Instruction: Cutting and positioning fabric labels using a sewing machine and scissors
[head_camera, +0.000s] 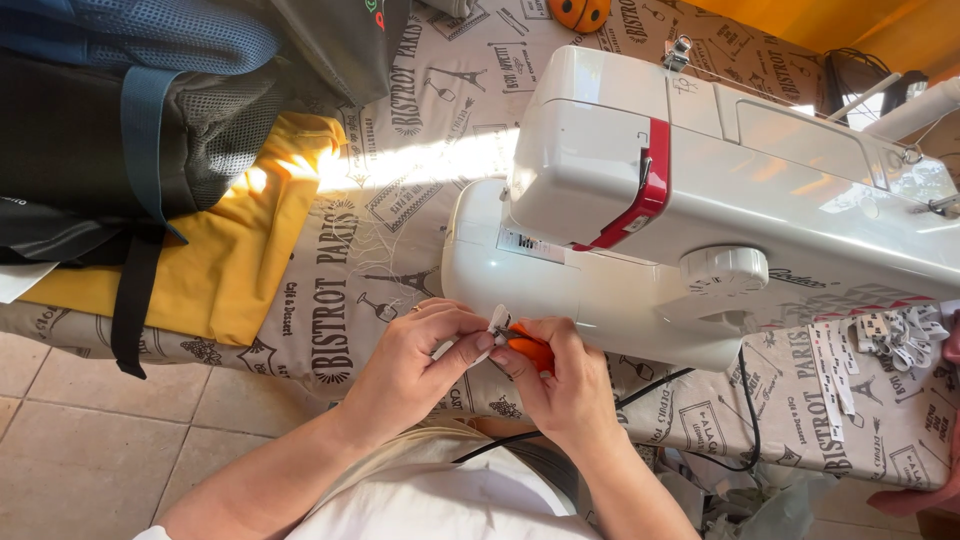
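A: Start from the white sewing machine (700, 210) with the red stripe. Where are the hands?

B: Just in front of its near edge. The left hand (415, 355) pinches a small white strip of fabric (497, 322) between thumb and fingers. The right hand (560, 385) is closed around an orange-handled tool (530, 350) whose tip meets that strip.

A: Any labels?

B: A small white rectangular sticker (530, 245) on the machine's front face, above the hands. The printed tablecloth (400, 230) under the machine carries black lettering and drawings.

A: And to the machine's left?

B: A yellow cloth (240, 250), with a dark backpack (110, 130) lying over it. To its right, white fabric strips (880, 340) sit on the tablecloth.
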